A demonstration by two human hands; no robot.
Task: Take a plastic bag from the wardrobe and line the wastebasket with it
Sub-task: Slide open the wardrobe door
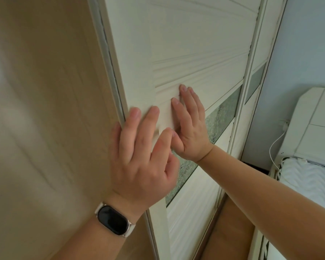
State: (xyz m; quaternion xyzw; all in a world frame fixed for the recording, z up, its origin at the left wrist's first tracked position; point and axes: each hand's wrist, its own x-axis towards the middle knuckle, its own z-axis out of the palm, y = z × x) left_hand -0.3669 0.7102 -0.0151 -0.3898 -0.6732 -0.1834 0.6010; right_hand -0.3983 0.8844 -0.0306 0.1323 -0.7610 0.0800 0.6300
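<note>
Head view: two bare hands lie against one white wardrobe door (195, 44), which fills the middle of the frame from top to bottom. The left hand (139, 156) rests near the door's left edge. Its fingers are straight and spread and grip nothing, and the outermost finger sits right at the edge of the frame. One dark-faced watch (113, 220) on a pale strap circles that wrist. The right hand (190, 126) is flat on the door's ribbed panel just beside the left, fingers straight and close together, holding nothing. Its thumb nearly meets the left forefinger. One band of frosted, patterned glass (221, 117) crosses the door beneath the right hand. A second door (259, 53), set behind the first, shows as a narrow strip to the right. One pale wood-grain panel (36, 128) takes up the left side, blurred. At far right stands one bed (308, 181) with a white headboard (315, 124), and one white cable (274, 145) hangs beside it.
</note>
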